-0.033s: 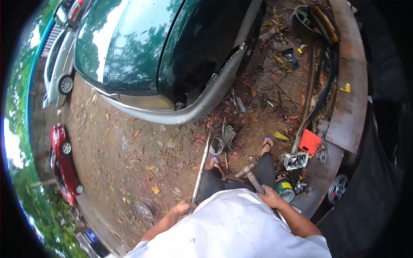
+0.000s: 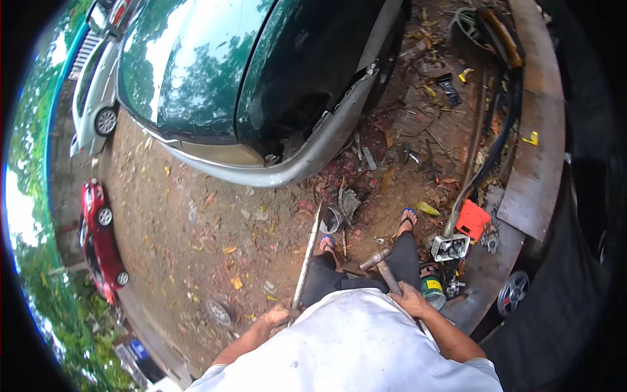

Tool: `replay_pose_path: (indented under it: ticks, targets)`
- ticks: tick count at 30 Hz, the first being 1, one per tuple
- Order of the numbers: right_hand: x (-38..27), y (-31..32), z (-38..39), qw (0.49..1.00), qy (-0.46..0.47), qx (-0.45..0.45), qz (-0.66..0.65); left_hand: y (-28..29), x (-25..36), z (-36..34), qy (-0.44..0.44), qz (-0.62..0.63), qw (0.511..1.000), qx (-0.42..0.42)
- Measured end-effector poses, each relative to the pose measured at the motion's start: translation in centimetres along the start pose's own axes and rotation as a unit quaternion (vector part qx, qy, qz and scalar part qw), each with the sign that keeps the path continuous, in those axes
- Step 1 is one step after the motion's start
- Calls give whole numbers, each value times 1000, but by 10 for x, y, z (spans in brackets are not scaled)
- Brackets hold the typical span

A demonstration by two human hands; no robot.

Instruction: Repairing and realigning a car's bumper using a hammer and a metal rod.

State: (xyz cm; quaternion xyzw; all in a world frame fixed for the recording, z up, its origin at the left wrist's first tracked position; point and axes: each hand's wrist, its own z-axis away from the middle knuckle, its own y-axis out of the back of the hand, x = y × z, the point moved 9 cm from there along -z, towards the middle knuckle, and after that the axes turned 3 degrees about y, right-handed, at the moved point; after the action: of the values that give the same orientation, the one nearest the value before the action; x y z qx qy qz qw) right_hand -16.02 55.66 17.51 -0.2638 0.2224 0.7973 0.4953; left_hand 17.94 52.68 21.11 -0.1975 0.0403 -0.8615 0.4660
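My left hand (image 2: 279,315) is closed around the lower end of a long, pale, worn metal rod (image 2: 308,258), which slants up and away from me. In my right hand (image 2: 410,300) is a hammer (image 2: 390,276); its brown, rusty-looking head points away from me over my right leg. Both hands are at waist level, either side of my white shirt. Beyond the rod's far tip stands a dark green car (image 2: 202,85) with a damaged grey bumper (image 2: 287,174). A broken grey piece (image 2: 349,204) lies on the ground near that tip.
An orange-red box-like piece (image 2: 472,219), a metal housing (image 2: 450,247) and a green container (image 2: 432,291) sit to my right beside metal sheets (image 2: 532,170). A hubcap (image 2: 219,312) lies left. Farther left are a red car (image 2: 102,251) and a silver car (image 2: 93,91).
The view has shifted slightly, so the scene sits a little further right. Both hands keep the same hold on the rod and the hammer.
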Motion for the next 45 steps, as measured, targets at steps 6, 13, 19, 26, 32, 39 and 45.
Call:
replay_pose_path:
  ticks: [6, 13, 19, 26, 32, 39, 45]
  targets:
    - [63, 63, -24, 994, -49, -63, -70, -68, -14, -33, 89, 61, 991, 77]
    - [130, 130, -121, 950, -164, -43, -263, -67, -5, -95, 46, -46, 993, 99]
    - [165, 219, -320, 988, -64, 104, 93, 6, 76, -190, 20, -308, 919, 245]
    - [193, 245, -514, 959, -42, 250, 130, 107, 82, -326, -110, -378, 870, 297]
    - [193, 223, -569, 924, -71, 323, 193, 183, 55, -421, -107, -366, 876, 296]
    - [239, 166, -655, 912, -28, 297, 280, 237, 38, -515, -92, -343, 866, 353]
    - [263, 145, -673, 877, 11, 245, 414, 232, 62, -569, -176, -310, 882, 308]
